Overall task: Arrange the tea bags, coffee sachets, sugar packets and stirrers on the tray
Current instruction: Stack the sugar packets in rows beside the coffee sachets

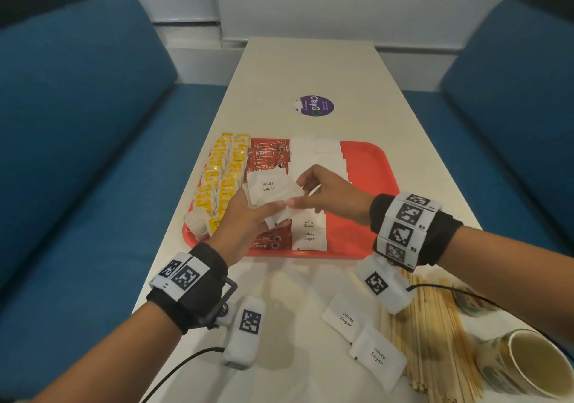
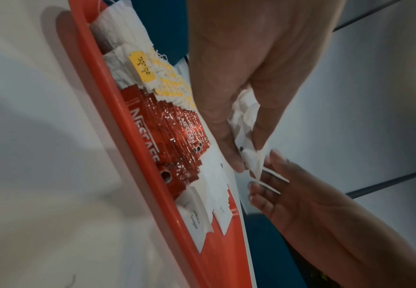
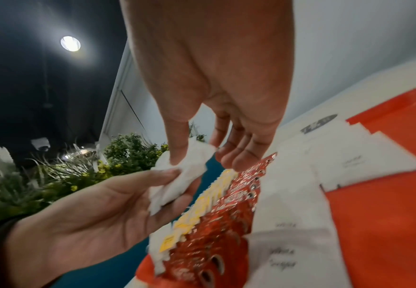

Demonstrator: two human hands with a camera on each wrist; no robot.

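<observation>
An orange-red tray (image 1: 366, 166) lies on the table with yellow-tagged tea bags (image 1: 220, 178) at its left, red coffee sachets (image 1: 270, 154) beside them and white sugar packets (image 1: 316, 157) in the middle. Above the tray my left hand (image 1: 267, 213) grips a small stack of sugar packets (image 1: 268, 186). My right hand (image 1: 299, 196) pinches the stack's right edge. In the left wrist view the stack (image 2: 246, 120) sits between my thumb and fingers. The right wrist view shows my thumb pressed on a packet (image 3: 189, 167). Wooden stirrers (image 1: 431, 334) lie on the table at near right.
Two loose sugar packets (image 1: 344, 318) (image 1: 377, 356) lie on the table near me, left of the stirrers. A patterned cup (image 1: 528, 362) lies on its side at the near right corner. A purple sticker (image 1: 315, 105) marks the table beyond the tray. Blue sofas flank both sides.
</observation>
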